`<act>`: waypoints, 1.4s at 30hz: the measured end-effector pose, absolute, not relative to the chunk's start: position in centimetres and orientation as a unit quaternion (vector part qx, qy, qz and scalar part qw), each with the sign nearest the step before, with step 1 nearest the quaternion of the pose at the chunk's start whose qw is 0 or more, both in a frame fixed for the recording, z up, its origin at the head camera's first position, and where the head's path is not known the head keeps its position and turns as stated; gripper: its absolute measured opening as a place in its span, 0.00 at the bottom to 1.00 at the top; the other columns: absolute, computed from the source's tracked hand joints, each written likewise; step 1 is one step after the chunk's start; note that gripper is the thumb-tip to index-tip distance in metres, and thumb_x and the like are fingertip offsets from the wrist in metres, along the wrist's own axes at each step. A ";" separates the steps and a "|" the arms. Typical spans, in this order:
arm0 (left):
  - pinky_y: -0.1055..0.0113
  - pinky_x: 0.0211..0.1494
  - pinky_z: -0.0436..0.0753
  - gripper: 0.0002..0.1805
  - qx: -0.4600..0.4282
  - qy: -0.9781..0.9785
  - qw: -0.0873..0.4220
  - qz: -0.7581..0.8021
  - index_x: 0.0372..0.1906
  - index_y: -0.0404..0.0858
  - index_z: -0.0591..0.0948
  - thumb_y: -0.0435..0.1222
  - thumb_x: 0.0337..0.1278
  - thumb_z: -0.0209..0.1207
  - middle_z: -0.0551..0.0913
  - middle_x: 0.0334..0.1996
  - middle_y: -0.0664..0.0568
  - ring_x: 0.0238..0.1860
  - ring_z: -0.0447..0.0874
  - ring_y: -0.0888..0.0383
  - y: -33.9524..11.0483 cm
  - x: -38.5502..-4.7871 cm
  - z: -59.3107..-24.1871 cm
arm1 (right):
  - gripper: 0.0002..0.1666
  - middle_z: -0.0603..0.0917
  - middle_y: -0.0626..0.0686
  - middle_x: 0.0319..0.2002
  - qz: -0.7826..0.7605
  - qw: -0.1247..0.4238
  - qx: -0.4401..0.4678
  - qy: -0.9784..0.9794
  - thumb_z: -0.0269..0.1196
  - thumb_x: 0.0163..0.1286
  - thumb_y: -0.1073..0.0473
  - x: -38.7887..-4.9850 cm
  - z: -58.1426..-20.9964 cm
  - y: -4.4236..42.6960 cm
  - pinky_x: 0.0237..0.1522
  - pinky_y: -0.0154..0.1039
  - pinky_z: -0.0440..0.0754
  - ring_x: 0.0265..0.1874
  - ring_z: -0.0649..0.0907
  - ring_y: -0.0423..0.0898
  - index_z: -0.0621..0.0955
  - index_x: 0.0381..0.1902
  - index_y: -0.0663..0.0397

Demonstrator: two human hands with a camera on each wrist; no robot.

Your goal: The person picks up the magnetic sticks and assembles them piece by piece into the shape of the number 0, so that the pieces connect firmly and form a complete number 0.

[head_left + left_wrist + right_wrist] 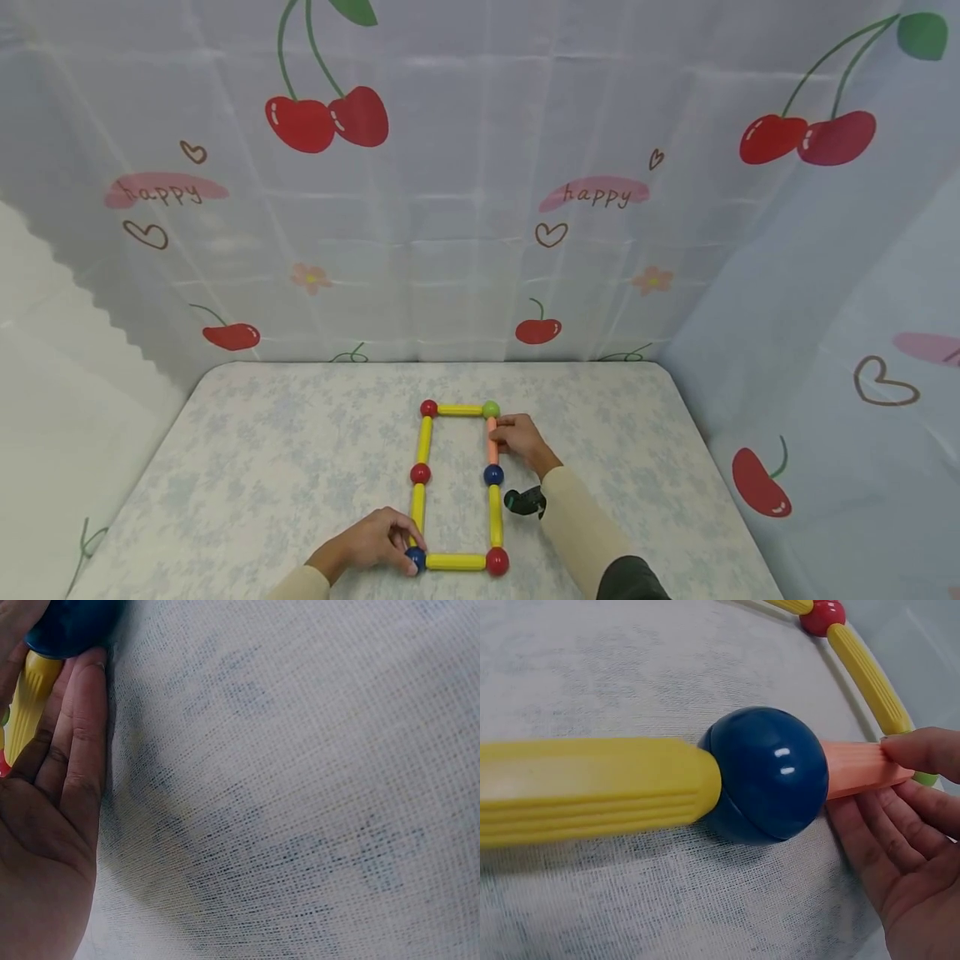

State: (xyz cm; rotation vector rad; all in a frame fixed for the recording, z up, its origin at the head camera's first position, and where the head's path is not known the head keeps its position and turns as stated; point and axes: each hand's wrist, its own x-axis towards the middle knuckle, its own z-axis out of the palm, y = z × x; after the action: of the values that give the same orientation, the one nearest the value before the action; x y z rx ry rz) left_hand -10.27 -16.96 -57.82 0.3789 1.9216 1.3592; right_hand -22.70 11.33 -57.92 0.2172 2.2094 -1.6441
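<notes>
A rectangle of rods and balls lies flat on the table. Its rods are yellow (456, 562), apart from an orange rod (492, 454) at the far right. My right hand (522, 440) pinches that orange rod between thumb and fingers, between a green ball (491, 409) and a blue ball (769, 776). At the near left corner, my left hand (372, 540) holds another blue ball (417, 560) between thumb and fingers; part of the ball is hidden. Red balls sit at the near right corner (497, 562), far left corner (428, 408) and middle of the left side (421, 473).
The table (285, 450) has a pale cloth with a faint blue pattern. Behind it hangs a white curtain (465, 275) printed with cherries, and another sheet (825, 400) hangs along the right side. A dark wrist camera (527, 502) sticks out beside the right sleeve.
</notes>
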 end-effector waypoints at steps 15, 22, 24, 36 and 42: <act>0.75 0.30 0.75 0.12 0.158 0.746 0.373 0.528 0.37 0.38 0.86 0.31 0.43 0.73 0.85 0.29 0.53 0.26 0.77 0.63 -17.0 -10.6 -58.0 | 0.27 0.81 0.51 0.22 -0.479 0.180 0.020 0.859 0.67 0.60 0.64 -21.3 -57.6 11.3 0.22 0.36 0.80 0.16 0.79 0.40 0.76 0.57 0.67; 0.74 0.29 0.75 0.11 0.152 0.749 0.373 0.525 0.35 0.38 0.86 0.29 0.42 0.73 0.85 0.28 0.52 0.26 0.77 0.62 -16.7 -10.5 -57.6 | 0.28 0.82 0.51 0.24 -0.472 0.172 0.020 0.864 0.66 0.60 0.65 -21.2 -57.4 10.5 0.24 0.36 0.80 0.18 0.81 0.41 0.75 0.58 0.68; 0.74 0.29 0.75 0.11 0.150 0.753 0.373 0.521 0.35 0.38 0.86 0.28 0.42 0.73 0.85 0.28 0.53 0.25 0.77 0.62 -16.7 -10.5 -57.5 | 0.27 0.82 0.51 0.23 -0.472 0.172 0.020 0.865 0.66 0.60 0.65 -21.2 -57.2 10.4 0.23 0.37 0.81 0.18 0.81 0.41 0.75 0.58 0.69; 0.73 0.28 0.73 0.10 0.145 0.767 0.376 0.499 0.32 0.38 0.85 0.28 0.40 0.73 0.84 0.26 0.53 0.25 0.76 0.62 -16.5 -10.6 -57.3 | 0.27 0.83 0.52 0.22 -0.491 0.155 0.021 0.857 0.66 0.61 0.65 -21.2 -57.8 9.9 0.22 0.37 0.81 0.16 0.81 0.42 0.76 0.58 0.68; 0.73 0.29 0.74 0.10 0.154 0.769 0.376 0.493 0.32 0.39 0.85 0.29 0.41 0.73 0.84 0.26 0.54 0.25 0.76 0.61 -16.6 -10.8 -57.6 | 0.27 0.83 0.52 0.24 -0.507 0.155 0.057 0.846 0.66 0.61 0.64 -21.2 -57.8 9.5 0.23 0.36 0.81 0.18 0.81 0.42 0.77 0.58 0.66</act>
State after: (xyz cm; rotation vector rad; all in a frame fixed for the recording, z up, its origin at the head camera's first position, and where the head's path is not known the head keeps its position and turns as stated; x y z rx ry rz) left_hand -10.83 -16.55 -57.57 0.3951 1.9676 1.2617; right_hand -21.17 9.49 -57.82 0.1631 2.4242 -1.4524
